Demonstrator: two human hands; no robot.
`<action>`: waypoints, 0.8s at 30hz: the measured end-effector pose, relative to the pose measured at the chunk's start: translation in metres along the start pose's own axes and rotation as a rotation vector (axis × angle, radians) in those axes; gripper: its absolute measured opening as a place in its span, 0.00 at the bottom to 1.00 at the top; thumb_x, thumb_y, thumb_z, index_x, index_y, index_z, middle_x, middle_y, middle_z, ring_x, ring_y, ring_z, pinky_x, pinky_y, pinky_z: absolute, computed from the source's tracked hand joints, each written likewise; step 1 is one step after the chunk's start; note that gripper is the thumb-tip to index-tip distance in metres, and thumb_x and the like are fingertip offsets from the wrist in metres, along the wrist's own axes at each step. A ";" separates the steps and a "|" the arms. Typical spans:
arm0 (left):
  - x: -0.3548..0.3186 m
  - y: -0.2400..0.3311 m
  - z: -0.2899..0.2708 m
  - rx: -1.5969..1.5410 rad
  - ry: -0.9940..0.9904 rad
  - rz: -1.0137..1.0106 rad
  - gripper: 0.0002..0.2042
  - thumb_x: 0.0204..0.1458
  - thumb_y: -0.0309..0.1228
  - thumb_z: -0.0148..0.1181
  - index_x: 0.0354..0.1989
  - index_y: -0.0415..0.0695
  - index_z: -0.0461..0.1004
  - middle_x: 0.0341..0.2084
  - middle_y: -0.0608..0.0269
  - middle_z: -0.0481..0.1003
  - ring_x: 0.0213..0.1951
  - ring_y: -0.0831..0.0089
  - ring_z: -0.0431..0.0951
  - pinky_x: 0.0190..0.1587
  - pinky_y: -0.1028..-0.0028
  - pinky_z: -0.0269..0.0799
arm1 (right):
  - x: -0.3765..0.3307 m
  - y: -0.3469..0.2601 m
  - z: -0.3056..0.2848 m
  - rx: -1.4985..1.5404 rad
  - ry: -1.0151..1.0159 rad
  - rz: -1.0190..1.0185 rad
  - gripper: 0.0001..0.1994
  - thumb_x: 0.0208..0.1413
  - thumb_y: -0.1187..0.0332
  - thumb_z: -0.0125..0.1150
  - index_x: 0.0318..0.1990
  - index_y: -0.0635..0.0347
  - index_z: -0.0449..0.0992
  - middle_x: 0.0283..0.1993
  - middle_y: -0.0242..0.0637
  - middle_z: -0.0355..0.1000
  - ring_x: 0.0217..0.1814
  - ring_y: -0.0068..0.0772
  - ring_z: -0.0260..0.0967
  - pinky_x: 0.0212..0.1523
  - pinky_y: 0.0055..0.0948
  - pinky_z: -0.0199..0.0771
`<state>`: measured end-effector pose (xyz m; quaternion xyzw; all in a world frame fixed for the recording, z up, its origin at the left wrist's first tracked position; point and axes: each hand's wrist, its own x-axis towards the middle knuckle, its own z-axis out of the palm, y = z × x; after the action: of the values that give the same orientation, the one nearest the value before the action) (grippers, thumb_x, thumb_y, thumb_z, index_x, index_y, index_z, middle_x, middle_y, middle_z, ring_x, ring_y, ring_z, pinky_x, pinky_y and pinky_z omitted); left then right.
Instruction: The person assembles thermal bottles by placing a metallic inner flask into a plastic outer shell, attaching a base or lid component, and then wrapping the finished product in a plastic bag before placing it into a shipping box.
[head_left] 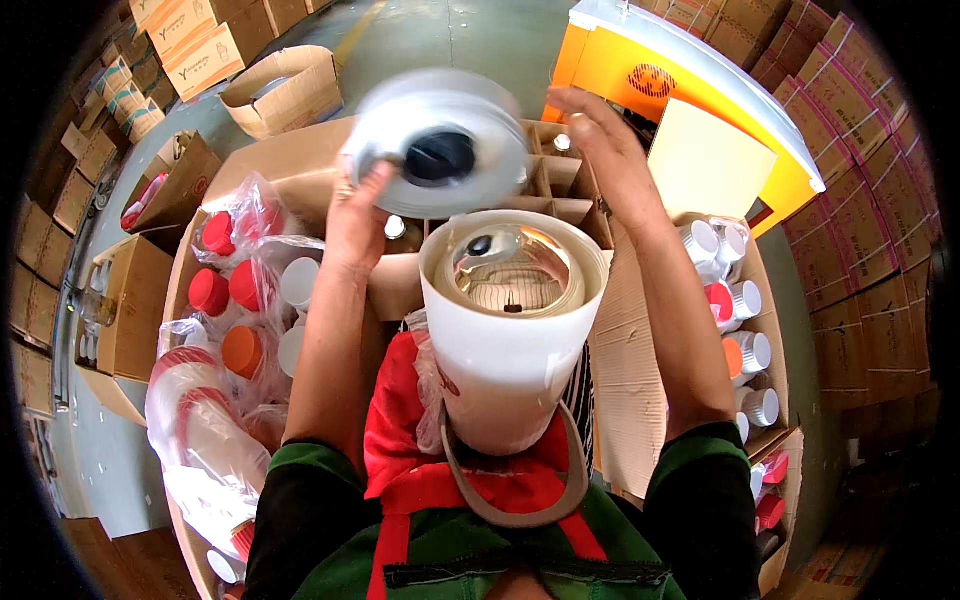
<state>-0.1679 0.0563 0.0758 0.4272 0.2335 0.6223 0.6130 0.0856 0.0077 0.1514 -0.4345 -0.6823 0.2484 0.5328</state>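
Overhead, both hands held a white lid (440,140) with a dark centre cap just above the open mouth of a white bucket-like container (505,350) in the person's lap: left hand (358,215) pinched closed on the near rim, right hand (600,135) on the far edge, its grip hidden by motion blur. Lid judged light, rigid, smooth plastic, somewhat slippery, so best taken at opposite rim edges. Container looked stiff-walled, shiny-lined, with a band handle (515,495) hanging below.
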 end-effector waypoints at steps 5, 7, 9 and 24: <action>-0.026 0.023 0.023 0.079 -0.612 -0.058 0.50 0.23 0.52 0.75 0.58 0.40 0.60 0.54 0.62 0.63 0.56 0.69 0.64 0.58 0.70 0.58 | -0.029 0.015 -0.005 0.202 -0.166 0.031 0.33 0.49 0.41 0.50 0.36 0.71 0.76 0.34 0.44 0.73 0.37 0.35 0.70 0.39 0.28 0.69; -0.025 0.029 0.024 0.229 -0.638 0.143 0.42 0.27 0.54 0.73 0.51 0.39 0.68 0.49 0.59 0.68 0.52 0.67 0.67 0.55 0.70 0.60 | -0.038 0.006 -0.005 0.198 -0.208 -0.193 0.31 0.47 0.41 0.53 0.31 0.69 0.77 0.32 0.44 0.74 0.37 0.35 0.71 0.39 0.28 0.69; -0.035 0.037 0.044 0.409 -0.614 0.398 0.37 0.27 0.50 0.73 0.46 0.39 0.71 0.42 0.57 0.73 0.48 0.66 0.70 0.52 0.70 0.61 | -0.043 -0.008 -0.007 0.122 -0.180 -0.331 0.36 0.45 0.34 0.52 0.31 0.69 0.78 0.32 0.44 0.74 0.37 0.37 0.72 0.40 0.30 0.69; -0.046 0.028 0.059 0.841 -0.580 0.686 0.29 0.20 0.42 0.75 0.35 0.41 0.75 0.35 0.56 0.75 0.40 0.60 0.74 0.44 0.68 0.66 | -0.056 0.009 -0.015 0.085 -0.212 -0.399 0.36 0.43 0.33 0.53 0.28 0.67 0.79 0.29 0.43 0.74 0.35 0.42 0.73 0.44 0.37 0.70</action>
<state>-0.1409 -0.0058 0.1187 0.8351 0.1320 0.4970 0.1954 0.1052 -0.0382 0.1202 -0.2398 -0.7957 0.2108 0.5147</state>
